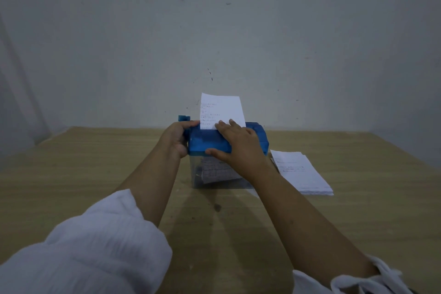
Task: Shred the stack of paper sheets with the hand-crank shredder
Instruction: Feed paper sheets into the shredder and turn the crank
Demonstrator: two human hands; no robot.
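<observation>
A small shredder with a blue top (207, 142) and a clear bin (198, 174) stands mid-table. A white written sheet (220, 111) sticks upright out of its slot. My left hand (175, 137) grips the shredder's left end, where the blue crank (183, 117) pokes up just behind it. My right hand (238, 147) lies flat over the blue top, fingers straight against the sheet's lower edge and thumb along the front. Paper shreds (216, 170) show through the bin. The stack of paper sheets (299, 172) lies on the table to the right of the shredder.
The wooden table (95, 169) reaches back to a grey wall (214, 31) just behind the shredder. My white sleeves fill the lower corners of the view.
</observation>
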